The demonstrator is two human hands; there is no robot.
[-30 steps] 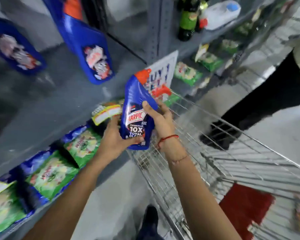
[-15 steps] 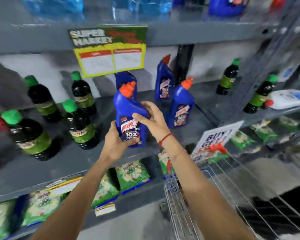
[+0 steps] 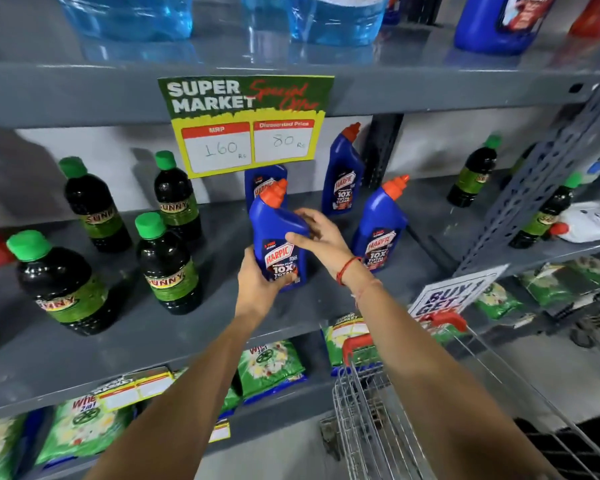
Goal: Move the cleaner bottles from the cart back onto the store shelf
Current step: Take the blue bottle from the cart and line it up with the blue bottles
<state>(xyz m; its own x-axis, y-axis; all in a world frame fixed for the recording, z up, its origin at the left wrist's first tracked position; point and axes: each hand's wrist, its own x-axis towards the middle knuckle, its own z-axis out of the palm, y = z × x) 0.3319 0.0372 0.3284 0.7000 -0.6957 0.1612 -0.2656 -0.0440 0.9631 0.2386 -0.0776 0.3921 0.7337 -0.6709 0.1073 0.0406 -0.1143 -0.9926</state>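
A blue cleaner bottle (image 3: 274, 233) with an orange cap and a Harpic label stands upright over the grey middle shelf (image 3: 222, 313). My left hand (image 3: 258, 282) grips its lower body from the left and below. My right hand (image 3: 321, 237) rests against its right shoulder with the fingers spread. Three more blue cleaner bottles stand on the same shelf: one directly behind (image 3: 262, 180), one at the back (image 3: 343, 174), one to the right (image 3: 381, 226). The wire cart (image 3: 378, 410) with red handle ends is at the lower right.
Dark bottles with green caps (image 3: 167, 265) stand to the left on the shelf and others far right (image 3: 471, 174). A yellow price sign (image 3: 246, 126) hangs from the shelf above. Green detergent packets (image 3: 271, 368) fill the lower shelf. A slotted upright (image 3: 548, 174) rises on the right.
The view swung from the cart up to the shelf. Both hands carried the blue bottle forward and down toward the shelf among the others; my right hand's fingers have loosened.
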